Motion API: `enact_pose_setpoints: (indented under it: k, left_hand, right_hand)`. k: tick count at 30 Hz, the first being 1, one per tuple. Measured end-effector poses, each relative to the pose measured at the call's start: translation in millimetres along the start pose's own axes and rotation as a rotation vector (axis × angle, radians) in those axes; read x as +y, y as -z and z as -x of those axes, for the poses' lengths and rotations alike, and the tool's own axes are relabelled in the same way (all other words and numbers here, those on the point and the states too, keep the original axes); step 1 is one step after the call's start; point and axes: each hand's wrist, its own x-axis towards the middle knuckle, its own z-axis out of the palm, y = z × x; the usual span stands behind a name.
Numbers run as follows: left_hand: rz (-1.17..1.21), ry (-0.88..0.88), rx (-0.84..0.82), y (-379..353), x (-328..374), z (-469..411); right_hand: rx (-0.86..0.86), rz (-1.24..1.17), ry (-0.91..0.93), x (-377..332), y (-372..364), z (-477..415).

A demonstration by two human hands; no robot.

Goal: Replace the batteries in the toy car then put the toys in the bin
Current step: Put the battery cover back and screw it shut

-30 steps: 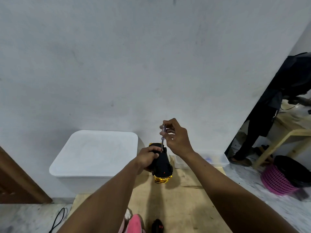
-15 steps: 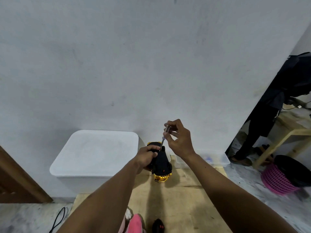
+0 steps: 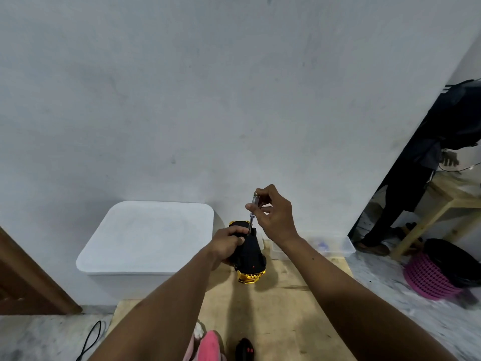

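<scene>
A black and gold toy car (image 3: pixel 249 256) is held underside up above the wooden table (image 3: pixel 281 311). My left hand (image 3: pixel 226 243) grips its left side. My right hand (image 3: pixel 273 214) pinches a small screwdriver (image 3: pixel 252 212) with a clear handle, held nearly upright. The screwdriver's tip touches the far end of the car's underside. A white bin (image 3: pixel 148 238) with its lid on stands to the left against the wall.
A pink toy (image 3: pixel 208 346) and a black remote (image 3: pixel 244 349) lie at the table's near edge. A clear shallow tray (image 3: pixel 335 246) sits at the back right. A person stands by another wooden table (image 3: pixel 442 204) at right, near a pink basket (image 3: pixel 429 280).
My right hand has tilted and shifted slightly with the screwdriver, its fingers repositioned on the handle. The car and my left hand stay almost where they were.
</scene>
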Motion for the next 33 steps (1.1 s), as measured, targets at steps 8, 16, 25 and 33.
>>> enact_pose_setpoints:
  k: [8,16,25,33]
  left_hand:
    - [0.009,-0.012,-0.007,0.0,2.5,-1.0]
    - [0.020,-0.007,0.006,2.0,1.2,-2.2]
    - [0.017,-0.002,0.002,4.3,-2.3,-0.3]
    - [0.005,-0.009,-0.002,2.2,-0.1,1.4]
  right_hand:
    - [0.002,0.011,-0.075,-1.8,0.8,-0.8]
    - [-0.010,0.011,-0.078,7.7,2.2,3.6]
    - [-0.043,-0.021,-0.094,5.9,5.7,-1.6]
    - [-0.073,-0.021,-0.069,4.2,1.9,-2.5]
